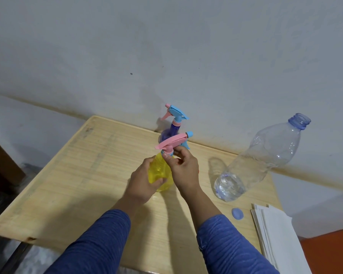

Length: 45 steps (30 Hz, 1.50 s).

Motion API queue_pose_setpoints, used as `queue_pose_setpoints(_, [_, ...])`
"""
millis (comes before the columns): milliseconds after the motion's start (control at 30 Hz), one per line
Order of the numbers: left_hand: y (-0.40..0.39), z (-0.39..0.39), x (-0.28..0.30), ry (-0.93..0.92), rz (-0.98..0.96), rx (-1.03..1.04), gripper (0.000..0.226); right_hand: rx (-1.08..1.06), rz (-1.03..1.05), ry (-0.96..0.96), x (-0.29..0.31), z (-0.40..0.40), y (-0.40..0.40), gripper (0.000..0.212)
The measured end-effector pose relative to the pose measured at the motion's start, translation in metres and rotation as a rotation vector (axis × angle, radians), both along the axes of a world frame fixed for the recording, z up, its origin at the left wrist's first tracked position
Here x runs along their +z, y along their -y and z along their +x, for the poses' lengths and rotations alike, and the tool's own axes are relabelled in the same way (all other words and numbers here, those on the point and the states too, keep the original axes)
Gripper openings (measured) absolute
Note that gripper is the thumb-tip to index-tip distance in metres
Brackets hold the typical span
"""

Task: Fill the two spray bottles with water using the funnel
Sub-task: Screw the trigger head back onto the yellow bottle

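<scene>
Two spray bottles, one yellow and one purple, standing upright on the table.

The yellow spray bottle (160,173) is translucent, with a pink trigger head whose blue nozzle points right; it stands near the table's middle. The purple spray bottle (171,131) stands just behind it near the wall, partly hidden, topped by a blue head with a pink trigger facing left.

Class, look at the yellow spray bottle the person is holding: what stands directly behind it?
A purple spray bottle with a blue and pink trigger head stands behind the yellow spray bottle. Its base is hidden by the yellow one's pink head.
</scene>
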<state>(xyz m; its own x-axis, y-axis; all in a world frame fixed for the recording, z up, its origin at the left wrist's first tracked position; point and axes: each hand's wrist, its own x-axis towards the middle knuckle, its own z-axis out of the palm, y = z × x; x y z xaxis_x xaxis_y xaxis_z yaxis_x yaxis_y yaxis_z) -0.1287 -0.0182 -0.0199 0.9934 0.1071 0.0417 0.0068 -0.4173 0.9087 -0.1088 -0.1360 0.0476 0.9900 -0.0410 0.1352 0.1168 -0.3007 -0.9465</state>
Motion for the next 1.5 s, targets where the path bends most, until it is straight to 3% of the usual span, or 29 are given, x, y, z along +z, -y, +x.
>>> queue_pose_setpoints(133, [0.001, 0.0, 0.003, -0.007, 0.006, 0.005, 0.067, -0.033, 0.051, -0.037, -0.001, -0.002, -0.003, 0.035])
queue_pose_setpoints(267, [0.001, 0.0, 0.003, -0.006, 0.024, 0.004, 0.067, 0.035, -0.045, 0.01, -0.006, -0.002, -0.001, 0.029])
queue_pose_setpoints(700, [0.0, 0.0, 0.002, -0.001, 0.008, 0.007, 0.067, -0.026, 0.047, -0.064, -0.004, -0.001, 0.0, 0.027])
queue_pose_setpoints(833, [0.002, -0.001, 0.004, -0.011, 0.011, 0.002, 0.067, 0.047, 0.04, -0.063, -0.005, -0.002, 0.002, 0.03])
queue_pose_setpoints(1133, [0.003, 0.0, 0.005, -0.04, -0.005, 0.013, 0.069, -0.114, 0.025, -0.041, -0.009, -0.005, -0.003, 0.026])
queue_pose_setpoints(1367, [0.002, -0.001, 0.009, -0.05, 0.014, 0.011, 0.067, -0.121, -0.032, -0.106, -0.028, -0.014, -0.006, 0.075])
queue_pose_setpoints(1500, [0.0, 0.001, 0.009, -0.065, -0.007, 0.002, 0.067, -0.197, -0.031, -0.142, -0.04, -0.013, -0.017, 0.087])
